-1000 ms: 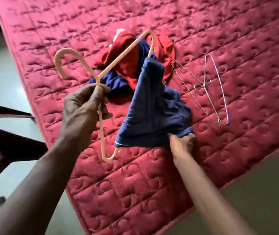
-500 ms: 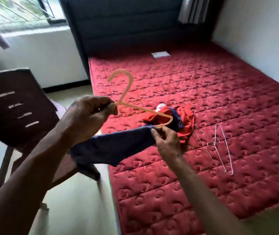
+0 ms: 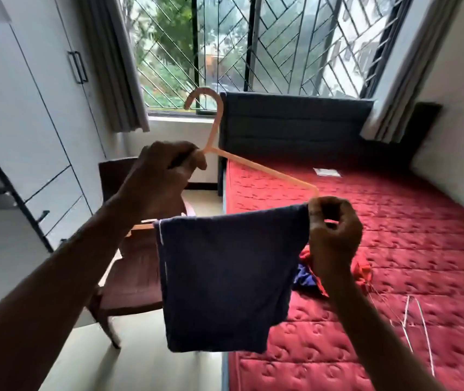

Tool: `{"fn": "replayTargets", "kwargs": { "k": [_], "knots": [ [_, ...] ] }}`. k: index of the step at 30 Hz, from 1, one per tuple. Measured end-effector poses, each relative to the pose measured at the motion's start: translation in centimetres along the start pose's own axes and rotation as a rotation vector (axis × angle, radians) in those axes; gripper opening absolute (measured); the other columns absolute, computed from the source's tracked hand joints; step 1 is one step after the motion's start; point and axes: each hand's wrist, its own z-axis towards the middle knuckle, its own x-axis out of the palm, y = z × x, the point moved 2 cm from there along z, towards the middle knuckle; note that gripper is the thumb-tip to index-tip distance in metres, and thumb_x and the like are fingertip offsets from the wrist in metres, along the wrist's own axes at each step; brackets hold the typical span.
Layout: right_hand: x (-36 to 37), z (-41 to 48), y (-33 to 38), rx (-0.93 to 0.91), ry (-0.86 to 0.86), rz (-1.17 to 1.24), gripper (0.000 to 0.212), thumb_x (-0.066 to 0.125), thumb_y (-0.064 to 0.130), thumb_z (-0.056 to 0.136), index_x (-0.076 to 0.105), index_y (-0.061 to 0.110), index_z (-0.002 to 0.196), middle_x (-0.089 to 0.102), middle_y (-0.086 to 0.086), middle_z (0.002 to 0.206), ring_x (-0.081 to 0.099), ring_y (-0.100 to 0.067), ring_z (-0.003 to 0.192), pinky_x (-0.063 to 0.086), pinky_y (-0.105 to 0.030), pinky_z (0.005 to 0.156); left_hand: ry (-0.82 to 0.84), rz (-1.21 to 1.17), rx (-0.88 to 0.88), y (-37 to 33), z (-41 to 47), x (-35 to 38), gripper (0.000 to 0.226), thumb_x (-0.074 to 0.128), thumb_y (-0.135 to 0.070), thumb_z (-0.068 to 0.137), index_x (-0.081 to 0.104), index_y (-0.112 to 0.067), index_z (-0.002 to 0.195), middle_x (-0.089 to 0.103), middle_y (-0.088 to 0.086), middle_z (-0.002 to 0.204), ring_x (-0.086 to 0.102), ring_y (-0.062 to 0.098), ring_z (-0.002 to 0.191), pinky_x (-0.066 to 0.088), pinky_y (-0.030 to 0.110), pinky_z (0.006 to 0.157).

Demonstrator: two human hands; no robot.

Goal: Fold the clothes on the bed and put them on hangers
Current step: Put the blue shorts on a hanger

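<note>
Head view only.

- Left hand (image 3: 166, 176): fist closed around the neck of the peach plastic hanger (image 3: 267, 170), right at the junction below the hook. Hook points up, seen against the window (image 3: 253, 43).
- Right hand (image 3: 333, 230): fingers curled, pinching the top right corner of the navy garment (image 3: 225, 277) at the hanger's right end.
- The navy garment hangs folded from the hanger, with its top edge roughly level between the two hands and the rest dropping straight down. It is held up in the air, over the left edge of the bed and the floor. The lower bar is hidden under the cloth, so I cannot tell how it sits on it.
- Bed: red quilted mattress (image 3: 422, 221) on the right, dark headboard (image 3: 295, 122) at the far end under the window.
- A pile of red and blue clothes (image 3: 362, 272) lies on the mattress, partly behind the right wrist.
- Wire hangers (image 3: 408, 309) lie flat on the mattress, near and right of the pile.
- A small white paper (image 3: 326, 172) lies at the far end of the mattress.
- Wooden chair (image 3: 132, 272) stands on the floor left of the bed, behind the left forearm.
- Grey wardrobe (image 3: 28, 108) runs along the left wall.
</note>
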Motion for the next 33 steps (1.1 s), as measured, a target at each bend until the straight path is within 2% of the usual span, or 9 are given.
{"fn": "replayTargets", "kwargs": {
  "k": [4, 7, 9, 13, 16, 21, 26, 30, 33],
  "knots": [
    [2.2, -0.6, 6.2, -0.359, 0.252, -0.152, 0.029, 0.059, 0.042, 0.097, 0.061, 0.023, 0.119, 0.064, 0.003, 0.114, 0.061, -0.020, 0.110, 0.047, -0.040, 0.094, 0.016, 0.027, 0.018, -2.1, -1.6, -4.4, 0.026, 0.063, -0.021, 0.104, 0.074, -0.028, 0.081, 0.065, 0.008, 0.065, 0.055, 0.035, 0.056, 0.046, 0.048, 0.055],
    [4.4, -0.5, 9.3, -0.449, 0.488, -0.269, 0.028, 0.051, 0.048, 0.103, 0.060, 0.027, 0.087, 0.064, 0.008, 0.079, 0.066, -0.023, 0.078, 0.043, -0.035, 0.065, -0.024, 0.137, -0.003, -3.3, -2.7, -7.8, 0.025, 0.064, -0.022, 0.104, 0.075, -0.026, 0.082, 0.056, -0.014, 0.054, 0.046, 0.005, 0.048, 0.036, 0.024, 0.050],
    [5.8, -1.1, 10.7, -0.507, 0.544, -0.278, 0.038, 0.048, 0.052, 0.104, 0.055, 0.022, 0.081, 0.058, 0.005, 0.064, 0.063, -0.028, 0.065, 0.037, -0.034, 0.057, -0.069, 0.263, -0.023, -3.5, -3.7, -10.4, 0.023, 0.064, -0.027, 0.104, 0.076, -0.026, 0.085, 0.057, -0.020, 0.054, 0.050, 0.004, 0.050, 0.036, 0.020, 0.053],
    [10.2, -4.2, 13.6, -0.556, 0.595, -0.127, 0.036, 0.046, 0.058, 0.100, 0.062, 0.026, 0.094, 0.067, 0.001, 0.065, 0.068, -0.027, 0.065, 0.049, -0.038, 0.056, -0.220, 0.449, -0.051, -2.2, -6.9, -15.9, 0.020, 0.061, -0.038, 0.104, 0.077, -0.027, 0.099, 0.068, -0.017, 0.071, 0.067, 0.001, 0.067, 0.055, 0.027, 0.069],
    [14.2, -8.6, 18.5, -0.593, 0.660, 0.004, 0.033, 0.050, 0.059, 0.097, 0.069, 0.031, 0.100, 0.072, 0.001, 0.075, 0.071, -0.026, 0.075, 0.045, -0.033, 0.060, -0.372, 0.487, -0.122, -0.3, -11.0, -21.5, 0.021, 0.062, -0.037, 0.104, 0.077, -0.022, 0.105, 0.071, -0.015, 0.082, 0.069, 0.002, 0.079, 0.048, 0.011, 0.074],
    [21.7, -15.6, 28.4, -0.613, 0.690, 0.103, 0.039, 0.055, 0.060, 0.098, 0.073, 0.026, 0.091, 0.074, 0.001, 0.075, 0.070, -0.027, 0.079, 0.040, -0.032, 0.060, -0.666, 0.843, -0.185, 3.2, -17.7, -31.2, 0.043, 0.062, -0.033, 0.092, 0.060, -0.022, 0.134, 0.058, 0.006, 0.133, 0.057, 0.028, 0.122, 0.047, 0.045, 0.101],
    [31.0, -22.8, 40.5, -0.461, 0.805, 0.321, 0.031, 0.060, 0.053, 0.093, 0.076, 0.030, 0.080, 0.071, 0.015, 0.061, 0.069, -0.008, 0.070, 0.053, -0.030, 0.065, -0.594, 1.034, -0.193, 6.6, -24.5, -37.8, 0.040, 0.067, -0.052, 0.089, 0.064, -0.021, 0.115, 0.061, -0.001, 0.112, 0.061, 0.024, 0.103, 0.051, 0.042, 0.082],
    [37.2, -29.5, 50.2, -0.329, 1.001, 0.425, 0.027, 0.057, 0.042, 0.094, 0.075, 0.032, 0.077, 0.072, 0.018, 0.062, 0.072, -0.013, 0.072, 0.062, -0.043, 0.073, -0.478, 1.021, -0.283, 9.4, -27.2, -44.4, 0.052, 0.067, -0.071, 0.082, 0.055, -0.030, 0.113, 0.059, -0.013, 0.103, 0.062, 0.012, 0.091, 0.056, 0.035, 0.073],
    [40.2, -33.4, 56.8, -0.338, 1.041, 0.543, 0.026, 0.056, 0.034, 0.091, 0.076, 0.029, 0.076, 0.074, 0.012, 0.065, 0.072, -0.011, 0.068, 0.062, -0.039, 0.068, -0.466, 1.168, -0.356, 11.8, -27.4, -51.4, 0.049, 0.068, -0.052, 0.086, 0.050, -0.026, 0.123, 0.061, -0.003, 0.112, 0.066, 0.025, 0.098, 0.057, 0.041, 0.073]
  ]
}}
